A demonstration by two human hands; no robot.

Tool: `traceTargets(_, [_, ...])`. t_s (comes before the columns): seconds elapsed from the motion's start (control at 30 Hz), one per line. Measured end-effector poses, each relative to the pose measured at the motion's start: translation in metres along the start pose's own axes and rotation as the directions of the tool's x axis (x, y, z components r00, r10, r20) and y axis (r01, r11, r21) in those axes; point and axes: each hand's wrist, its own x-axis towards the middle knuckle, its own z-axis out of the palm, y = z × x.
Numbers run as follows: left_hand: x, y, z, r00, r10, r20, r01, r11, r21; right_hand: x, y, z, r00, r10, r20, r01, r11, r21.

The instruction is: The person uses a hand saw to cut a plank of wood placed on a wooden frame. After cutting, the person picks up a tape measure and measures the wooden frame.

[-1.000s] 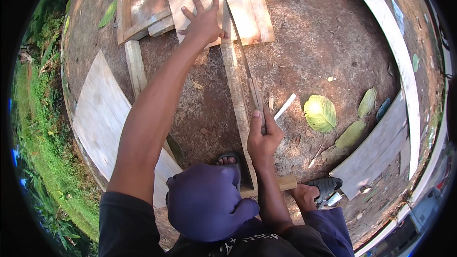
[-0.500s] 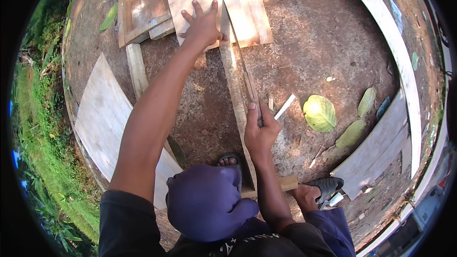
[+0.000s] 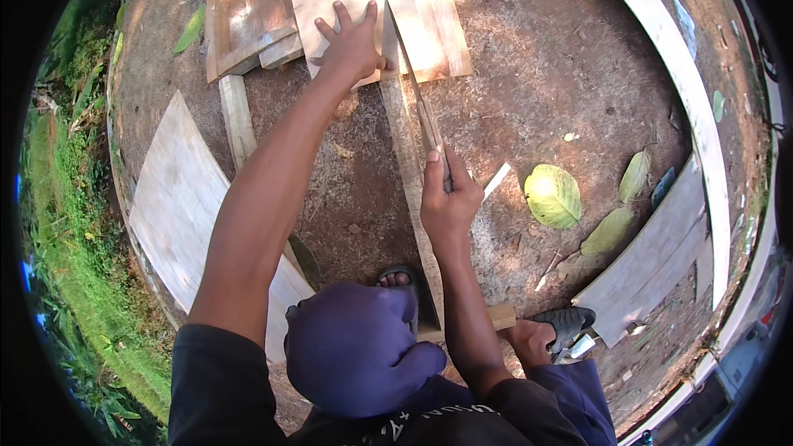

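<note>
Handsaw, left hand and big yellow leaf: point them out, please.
Handsaw (image 3: 429,122), head view: on its handle.
Left hand (image 3: 350,50), head view: back of the hand.
Yellow leaf (image 3: 553,196), head view: middle of its surface.

Left arm (image 3: 268,190) outstretched, the left hand (image 3: 351,51) lies palm down, fingers (image 3: 344,16) fanned; nearer the body and to its right, the right hand (image 3: 451,198) grips tightly, thumb (image 3: 434,169) pointing forward, forearm (image 3: 467,301) behind it.

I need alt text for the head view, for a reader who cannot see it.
A person's right hand grips a handsaw set at the near edge of a pale wooden board, while the left hand lies spread on that board. Other boards and several leaves lie around on brown ground.
</note>
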Motion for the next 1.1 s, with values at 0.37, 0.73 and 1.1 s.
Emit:
traceTargets(0.37, [0.003, -0.013, 0.004, 1.000, 0.013, -0.007, -0.013, 1.000, 0.014, -0.075, 0.010, -0.063, 0.992, 0.106, 0.070, -0.103, 0.994, -0.043])
traceTargets(0.73, [0.008, -0.021, 0.006, 0.999, 0.041, -0.028, -0.040, 0.999, 0.012, -0.084, 0.038, -0.058, 0.997, -0.015, 0.078, 0.020, 0.998, -0.062])
traceTargets(1.1, [0.004, -0.014, 0.004, 0.999, 0.032, -0.038, -0.031, 0.999, 0.025, -0.052, 0.012, -0.029, 0.999, 0.030, 0.042, -0.030, 0.999, -0.015])
